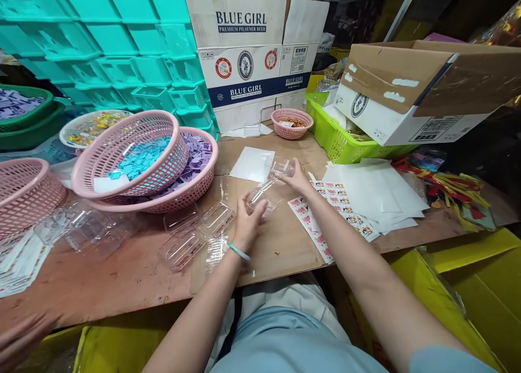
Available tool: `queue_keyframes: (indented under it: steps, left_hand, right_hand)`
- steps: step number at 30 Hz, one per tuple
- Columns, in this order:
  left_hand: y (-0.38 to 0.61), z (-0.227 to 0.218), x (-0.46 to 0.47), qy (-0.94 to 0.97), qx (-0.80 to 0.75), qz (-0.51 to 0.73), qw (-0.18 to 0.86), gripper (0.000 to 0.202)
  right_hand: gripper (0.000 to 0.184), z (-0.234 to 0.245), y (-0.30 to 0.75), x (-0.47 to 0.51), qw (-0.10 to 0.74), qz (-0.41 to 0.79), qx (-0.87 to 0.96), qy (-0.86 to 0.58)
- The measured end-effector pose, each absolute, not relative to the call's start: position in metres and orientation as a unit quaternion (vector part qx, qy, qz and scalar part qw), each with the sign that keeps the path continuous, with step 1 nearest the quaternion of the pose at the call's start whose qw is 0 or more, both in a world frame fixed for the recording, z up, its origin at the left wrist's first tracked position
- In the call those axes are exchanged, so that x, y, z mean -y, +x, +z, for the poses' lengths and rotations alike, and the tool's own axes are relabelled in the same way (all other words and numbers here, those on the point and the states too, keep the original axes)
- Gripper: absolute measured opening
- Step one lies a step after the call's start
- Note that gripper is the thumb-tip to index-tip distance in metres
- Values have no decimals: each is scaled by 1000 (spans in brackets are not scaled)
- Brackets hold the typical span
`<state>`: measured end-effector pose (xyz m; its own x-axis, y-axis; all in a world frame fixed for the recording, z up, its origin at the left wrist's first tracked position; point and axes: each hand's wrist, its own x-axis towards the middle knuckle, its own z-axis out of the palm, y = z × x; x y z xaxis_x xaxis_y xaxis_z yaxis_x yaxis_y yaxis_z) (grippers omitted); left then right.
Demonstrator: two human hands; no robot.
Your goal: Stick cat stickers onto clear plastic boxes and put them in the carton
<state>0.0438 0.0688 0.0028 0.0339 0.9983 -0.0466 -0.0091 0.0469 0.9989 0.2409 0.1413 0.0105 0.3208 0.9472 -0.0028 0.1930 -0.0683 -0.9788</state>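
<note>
My left hand (249,216), with a pale green bangle at the wrist, is closed round a clear plastic box (268,193) above the cardboard. My right hand (296,178) pinches clear plastic at the far end; whether it is the same box or a second piece I cannot tell. Beyond them lies a white sheet (252,164). Several more clear boxes (185,248) rest on the table left of my left hand. Under my right forearm is a sheet of printed stickers (311,226).
Pink baskets (195,196) of purple and blue pieces stand at left. A small pink basket (292,124), a lime green crate (325,131) and a beer carton (248,63) are at the back. White sheets (366,191) lie at right. Another person's hand (24,335) shows at lower left.
</note>
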Motion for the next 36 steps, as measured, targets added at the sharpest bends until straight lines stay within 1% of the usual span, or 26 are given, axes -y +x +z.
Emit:
queue_keyframes:
  steps: [2, 3, 5, 7, 9, 11, 12, 13, 14, 16, 18, 21, 24, 27, 30, 31, 32, 33, 34, 35, 36]
  left_hand:
    - [35, 12, -66, 472, -506, 440, 573, 64]
    - [30, 16, -64, 474, -508, 416, 586, 63]
    - [22, 24, -60, 505, -514, 380, 580, 65]
    - [17, 28, -55, 546, -492, 356, 577, 68]
    - [19, 29, -49, 576, -456, 340, 587, 71]
    - [23, 25, -45, 597, -431, 332, 590, 82]
    - [26, 22, -43, 605, -430, 332, 583, 86]
    - [27, 19, -43, 612, -432, 333, 573, 87]
    - [27, 16, -42, 615, -437, 336, 563, 83]
    - [23, 11, -42, 603, -449, 343, 564, 67]
    - [14, 11, -41, 572, -461, 356, 578, 55]
    - [-2, 18, -38, 564, -475, 348, 579, 46]
    - [-11, 27, -33, 616, -479, 302, 547, 43]
    - [-13, 35, -30, 626, -492, 303, 524, 45]
    - [-15, 38, -32, 647, -487, 261, 526, 48]
    - [-15, 37, -35, 673, -480, 229, 514, 47]
    - [-14, 35, -38, 704, -473, 200, 491, 46]
    - [-13, 31, -42, 732, -468, 184, 460, 46]
    - [-11, 27, -47, 755, -465, 183, 426, 45]
    - [-10, 23, -51, 770, -464, 192, 394, 45]
    - [-8, 18, -56, 780, -466, 204, 366, 45]
  right_hand:
    - [98, 28, 246, -122, 466, 278, 566, -621]
    - [96, 37, 246, -108, 431, 253, 638, -586]
    - [93, 50, 245, -78, 356, 292, 756, -466]
    - [84, 54, 240, -54, 313, 351, 794, -386]
    - [68, 47, 235, -42, 326, 393, 771, -380]
    - [54, 33, 232, -41, 371, 423, 722, -402]
    - [49, 25, 232, -42, 389, 426, 703, -415]
    - [44, 17, 234, -43, 400, 415, 694, -431]
    - [39, 9, 237, -44, 403, 389, 695, -451]
    - [34, -2, 243, -43, 394, 324, 699, -502]
    - [36, -11, 250, -39, 379, 297, 684, -548]
    - [41, -18, 249, -37, 353, 274, 668, -595]
    - [41, -21, 234, -51, 328, 181, 671, -641]
    - [43, -21, 219, -73, 251, 110, 671, -689]
    - [43, -18, 214, -89, 167, 90, 693, -696]
    - [48, -15, 217, -90, 159, 97, 700, -690]
    - [58, -12, 223, -88, 153, 106, 707, -683]
    - [68, -8, 231, -84, 145, 114, 714, -676]
    - [74, -5, 242, -77, 143, 120, 719, -670]
    - [74, -1, 254, -68, 149, 121, 720, -667]
    - [68, 1, 267, -56, 163, 118, 718, -666]
